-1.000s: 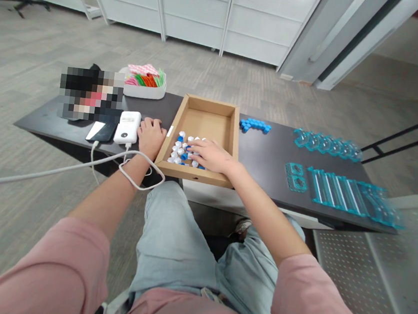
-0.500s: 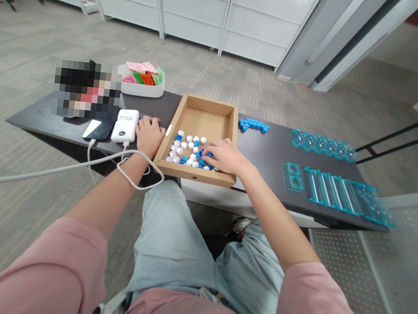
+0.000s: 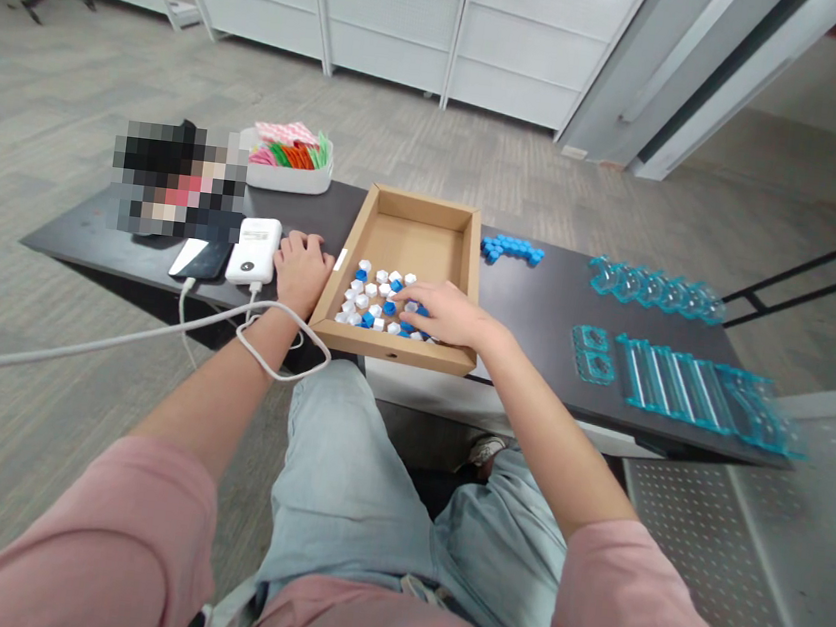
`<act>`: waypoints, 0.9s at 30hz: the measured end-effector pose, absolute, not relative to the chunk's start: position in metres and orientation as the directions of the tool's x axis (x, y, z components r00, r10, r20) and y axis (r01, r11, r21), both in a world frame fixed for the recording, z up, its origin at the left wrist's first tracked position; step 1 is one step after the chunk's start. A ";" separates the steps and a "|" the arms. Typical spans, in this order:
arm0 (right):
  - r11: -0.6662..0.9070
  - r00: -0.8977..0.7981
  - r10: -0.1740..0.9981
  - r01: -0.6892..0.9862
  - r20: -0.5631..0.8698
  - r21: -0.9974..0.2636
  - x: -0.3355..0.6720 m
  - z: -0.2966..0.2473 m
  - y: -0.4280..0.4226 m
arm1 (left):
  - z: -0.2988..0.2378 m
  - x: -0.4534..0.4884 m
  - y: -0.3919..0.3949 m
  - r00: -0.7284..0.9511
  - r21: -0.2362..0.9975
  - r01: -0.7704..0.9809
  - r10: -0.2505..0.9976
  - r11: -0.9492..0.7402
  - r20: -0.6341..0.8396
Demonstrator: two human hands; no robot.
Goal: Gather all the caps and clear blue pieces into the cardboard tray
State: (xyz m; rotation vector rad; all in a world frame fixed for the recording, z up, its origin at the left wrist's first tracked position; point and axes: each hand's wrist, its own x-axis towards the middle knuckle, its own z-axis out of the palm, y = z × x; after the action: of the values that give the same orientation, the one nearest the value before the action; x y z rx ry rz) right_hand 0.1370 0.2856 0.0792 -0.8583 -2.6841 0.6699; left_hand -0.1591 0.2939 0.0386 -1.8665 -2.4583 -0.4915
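Note:
A shallow cardboard box [image 3: 403,346] stands on the dark table in front of me. White hexagonal pieces [image 3: 351,306] and blue hexagonal pieces [image 3: 367,320] lie loose in its near half. My right hand [image 3: 444,315] reaches over the box's right side, its fingers stretched and apart among the pieces. Part of the pile is hidden beneath that hand. Palm down, my left hand [image 3: 303,268] rests on the table between the box's left wall and a white power bank [image 3: 254,253], with nothing in it.
Blue pieces [image 3: 512,251] sit grouped right of the box. Farther right lie clear teal plastic parts [image 3: 654,288], stacked teal trays [image 3: 682,384] and a small teal frame [image 3: 593,355]. A phone [image 3: 200,259], white cables [image 3: 159,332] and a white basket [image 3: 288,178] are on the left.
My right hand's fingers have spread and shifted slightly left over the pieces, and some pieces near the fingertips have moved. My left hand stays beside the box.

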 end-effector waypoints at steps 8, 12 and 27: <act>0.752 -0.794 0.590 0.476 0.144 -0.455 0.125 0.082 0.291 | 0.039 -0.159 0.293 -0.283 0.235 0.943 0.938 0.235 0.199; 0.680 -0.542 0.733 0.562 0.411 -0.471 0.164 0.079 0.323 | 0.037 -0.160 0.293 -0.275 0.232 0.946 0.939 0.226 0.205; -0.126 0.199 0.974 0.876 0.112 -0.466 0.307 0.036 0.441 | 0.034 -0.164 0.293 -0.257 0.162 0.960 0.947 0.228 0.190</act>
State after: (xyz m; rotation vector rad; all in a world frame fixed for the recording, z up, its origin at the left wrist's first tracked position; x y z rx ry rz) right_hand 0.3069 0.4411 0.0357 -2.0510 -1.7225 0.3052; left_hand -0.1640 0.2933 0.0340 -1.8823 -2.4219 -0.3807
